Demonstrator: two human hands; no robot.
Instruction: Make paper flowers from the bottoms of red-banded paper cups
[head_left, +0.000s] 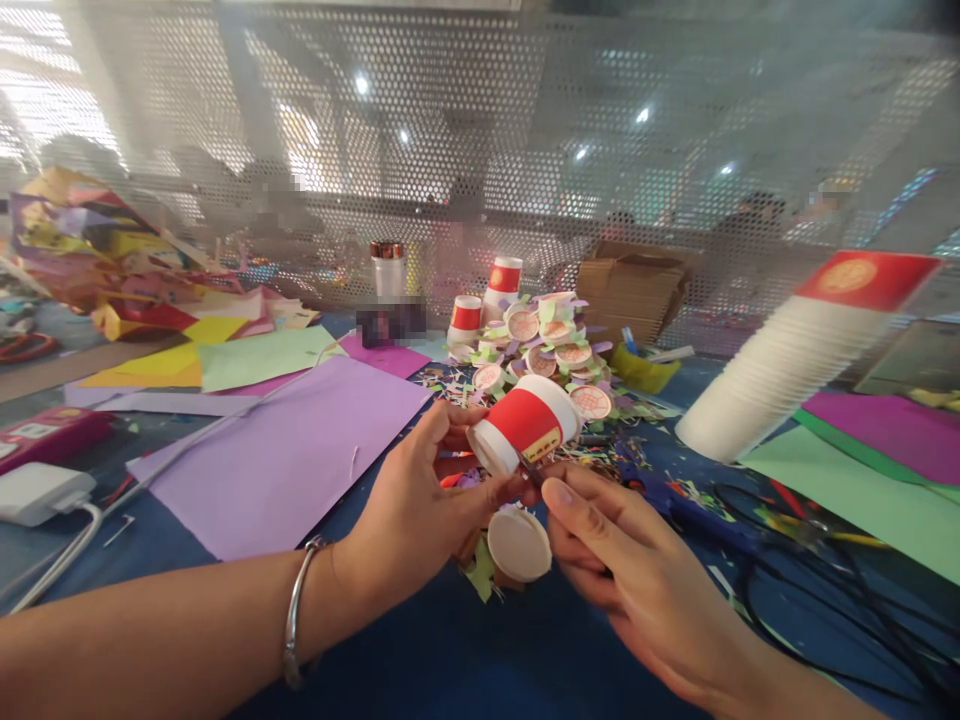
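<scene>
My left hand, with a silver bangle at the wrist, grips a red and white paper cup tilted on its side. A yellow printed patch shows on the cup's red band. Fingers and thumb of my right hand pinch a small dark, thin tool whose tip is at the cup's lower side; its kind is too hidden to tell. Just below my hands lies a cut round cup piece with green paper under it. Behind the held cup rises a heap of cut cup bottoms with green and purple paper bits.
A tall leaning stack of paper cups stands at right, near black cables. Purple paper covers the left, crossed by a white cable. Behind are a cardboard box, a bottle, and a perforated metal panel.
</scene>
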